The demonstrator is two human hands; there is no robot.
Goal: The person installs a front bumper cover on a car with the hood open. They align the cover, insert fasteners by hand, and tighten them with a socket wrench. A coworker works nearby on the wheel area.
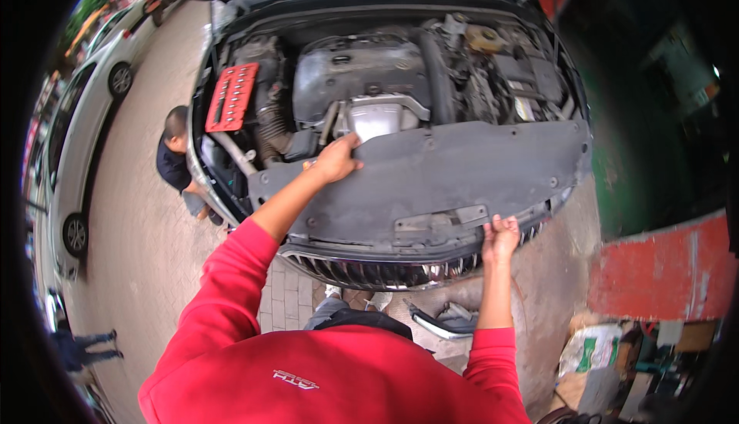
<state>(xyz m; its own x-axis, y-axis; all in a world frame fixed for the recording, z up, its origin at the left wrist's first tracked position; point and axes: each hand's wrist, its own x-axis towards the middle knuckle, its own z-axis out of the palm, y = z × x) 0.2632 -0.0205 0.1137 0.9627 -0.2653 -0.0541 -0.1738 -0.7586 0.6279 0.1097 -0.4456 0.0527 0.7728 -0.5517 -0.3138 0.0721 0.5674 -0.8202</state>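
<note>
Fingers of the left hand (336,161) are bent over the rear edge of a wide, flat, black plastic panel (493,158), which seems to be pinched there; those of the right hand (501,235) are slightly curled at its front edge, and whether anything is gripped by them cannot be told. Beyond, the dark, open engine bay of a car (362,10) is seen, its front edge spanned by the panel. At the bay's middle, a bulky, dark grey moulded engine cover (362,70) is set, with a silver, curved metal shield (377,120) just in front. Near the bay's left edge, a red, rectangular tray (246,93) is rested, in which rows of small metallic pieces (235,99) are carried. The panel could be bent or cracked if its two edges were raised unevenly, or if a fastener were left engaged below. The tray, perched on uneven parts, could be tipped by a knock, and its pieces lost down the bay's gaps.
</note>
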